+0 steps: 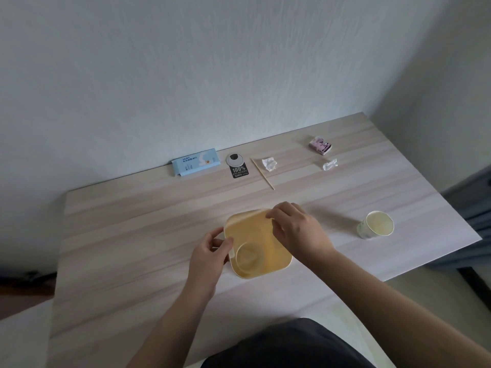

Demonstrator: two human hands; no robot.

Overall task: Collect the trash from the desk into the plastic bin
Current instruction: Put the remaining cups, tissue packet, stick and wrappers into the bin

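My left hand (210, 257) gripped the left rim of the pale yellow square plastic bin (259, 241), thumb over the edge, fingers (216, 236) curled under. My right hand (297, 231) pinched the far right rim, fingers (272, 215) bent onto the edge. Both held the bin; it sat on the light wood table (132, 248) just in front of me, tipped a bit toward me. It looked like nothing was in it yet, though I couldn't say for sure.

All trash lay beyond or right of the bin. Nearest: one white paper cup (376, 224), upright, to the right, so the right hand was closer. Farther back, in a loose row by the wall: one thin wooden stick (262, 173), long axis running from far-left to near-right; two crumpled white paper wads (269, 163) (330, 164); one small pink printed box (320, 146); one black tag with "100%" on it (238, 172); one light blue flat packet (196, 162) leaning at the wall. One round grey cable cap (234, 159) was set in the table, probably not trash.

I judged the next step to be a reach forward or right, away from me.
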